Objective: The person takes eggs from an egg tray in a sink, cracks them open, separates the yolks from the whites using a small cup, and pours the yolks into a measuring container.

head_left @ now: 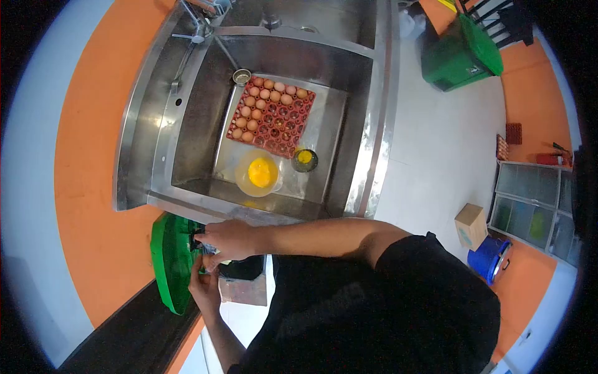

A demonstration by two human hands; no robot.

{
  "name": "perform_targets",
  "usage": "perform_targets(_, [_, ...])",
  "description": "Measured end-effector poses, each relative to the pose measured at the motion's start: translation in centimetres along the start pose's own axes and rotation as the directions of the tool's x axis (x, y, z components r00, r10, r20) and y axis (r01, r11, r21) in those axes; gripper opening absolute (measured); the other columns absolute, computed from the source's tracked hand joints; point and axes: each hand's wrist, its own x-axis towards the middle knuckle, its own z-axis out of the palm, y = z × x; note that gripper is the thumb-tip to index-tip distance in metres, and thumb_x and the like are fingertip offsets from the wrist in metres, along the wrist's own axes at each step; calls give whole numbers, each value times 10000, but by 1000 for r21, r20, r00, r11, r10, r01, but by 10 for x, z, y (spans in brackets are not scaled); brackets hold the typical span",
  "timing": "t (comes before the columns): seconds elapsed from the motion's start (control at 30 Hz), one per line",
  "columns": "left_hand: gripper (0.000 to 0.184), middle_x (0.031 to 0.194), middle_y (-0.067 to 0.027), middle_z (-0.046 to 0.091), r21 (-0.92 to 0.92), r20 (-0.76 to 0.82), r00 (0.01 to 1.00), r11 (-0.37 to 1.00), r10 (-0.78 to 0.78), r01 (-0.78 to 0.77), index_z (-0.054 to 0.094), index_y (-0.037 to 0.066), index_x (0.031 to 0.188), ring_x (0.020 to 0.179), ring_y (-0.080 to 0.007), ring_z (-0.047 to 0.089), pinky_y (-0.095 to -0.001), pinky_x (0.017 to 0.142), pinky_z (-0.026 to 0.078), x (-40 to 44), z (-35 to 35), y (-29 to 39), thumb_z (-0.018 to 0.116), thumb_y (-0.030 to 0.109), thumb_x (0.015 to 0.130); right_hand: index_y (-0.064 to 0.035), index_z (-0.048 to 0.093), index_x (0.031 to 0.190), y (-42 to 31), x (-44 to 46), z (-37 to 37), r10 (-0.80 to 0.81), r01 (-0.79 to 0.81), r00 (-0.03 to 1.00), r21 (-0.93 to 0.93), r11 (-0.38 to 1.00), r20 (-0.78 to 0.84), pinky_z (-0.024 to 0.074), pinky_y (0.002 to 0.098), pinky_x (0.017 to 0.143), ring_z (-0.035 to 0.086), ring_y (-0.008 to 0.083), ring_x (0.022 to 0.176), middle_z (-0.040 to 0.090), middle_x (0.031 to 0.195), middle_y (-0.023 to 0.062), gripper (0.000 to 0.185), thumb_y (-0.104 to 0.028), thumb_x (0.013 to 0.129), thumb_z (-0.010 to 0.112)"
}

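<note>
My right hand (227,239) reaches across to the left, over an open green bin. Just below it in the view is my left hand (204,282), raised close to it. The fingers of both are closed together around a small, partly shiny item that I cannot make out. Beside them are the bin's green lid (165,268), tipped up, and a black liner (246,268). In the steel sink sits a red egg tray (265,142) with brown eggs and several vacant cups. A translucent bowl (272,187) of yolks and a smaller dark bowl (309,167) with yolk stand near it.
A tap (198,34) and a round strainer (242,76) are at the sink's upper left. The sink's steel front edge (212,209) lies just beyond my hands. Another green bin (464,59), a cardboard box (471,224) and a blue drum (489,258) stand right.
</note>
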Motion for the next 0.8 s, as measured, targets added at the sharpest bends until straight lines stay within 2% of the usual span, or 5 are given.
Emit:
perform_targets(0.13, [620,778,-117,669,287,209,903,906,-376,311,463,41,1399,648,-108,581,-293,626,487,-26,5,-92,719,164,848,-64,586,1082,29,7,-45,117,4,854,230,973,-506,493,461,800,624,337,926,612,945,158,432,-396,828,692])
perform_targets(0.33, [588,699,-104,645,81,320,761,817,-564,571,515,87,1371,610,-106,574,-291,589,464,-69,34,-183,718,279,853,-37,564,1111,311,-27,-88,518,-402,-28,485,777,-855,508,354,738,619,217,818,639,981,122,282,-149,860,623])
perform_targets(0.47, [360,668,-96,648,138,275,961,990,-43,5,714,38,1003,607,-181,590,-343,611,476,-131,47,-262,635,374,900,12,540,1230,319,-90,-67,880,-856,-99,491,163,-465,504,374,912,617,314,1083,607,1206,204,508,-287,834,648])
perform_targets(0.6, [416,671,-99,647,113,235,698,732,-677,672,671,-13,801,628,-198,606,-348,634,482,-160,41,-196,580,372,931,15,558,1211,364,-113,-24,958,-973,-43,230,24,-284,497,396,946,603,329,1135,597,1235,218,476,-280,846,635])
perform_targets(0.8, [434,687,-97,645,7,270,665,692,-696,722,648,-16,798,644,-166,601,-325,633,483,-201,48,-211,563,381,952,1,611,1150,391,-127,-13,907,-984,7,158,81,-422,512,387,924,618,303,1123,638,1170,197,406,-238,826,657])
